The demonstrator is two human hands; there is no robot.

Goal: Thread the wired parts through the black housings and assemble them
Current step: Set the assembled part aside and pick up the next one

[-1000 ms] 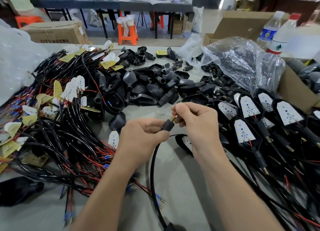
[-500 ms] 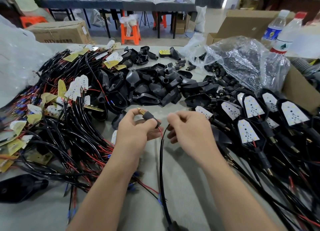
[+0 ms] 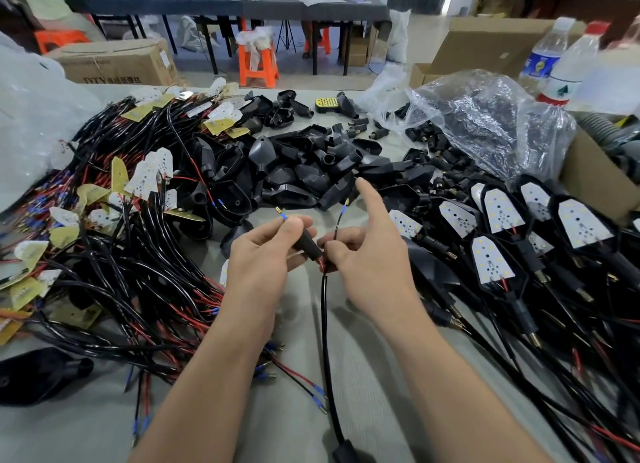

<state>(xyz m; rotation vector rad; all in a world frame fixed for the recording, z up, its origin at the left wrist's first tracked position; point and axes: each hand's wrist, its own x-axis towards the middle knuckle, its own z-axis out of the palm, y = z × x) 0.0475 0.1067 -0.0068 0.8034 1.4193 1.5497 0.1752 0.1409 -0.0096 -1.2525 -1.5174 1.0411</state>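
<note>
The black cable (image 3: 324,327) runs off the bottom edge, its far end unseen.

Left grip (image 3: 266,254) curled, thumb on top, right grip (image 3: 367,258) pinching, index finger extended, both forearms angled inward

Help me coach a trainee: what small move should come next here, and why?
Probably steer the free lead into the near end of the black sleeve. The left hand grips that sleeve, and one blue-tipped lead seems to poke out past its far end. The free lead stands loose outside, above the right hand, which pinches the black cable.
</note>
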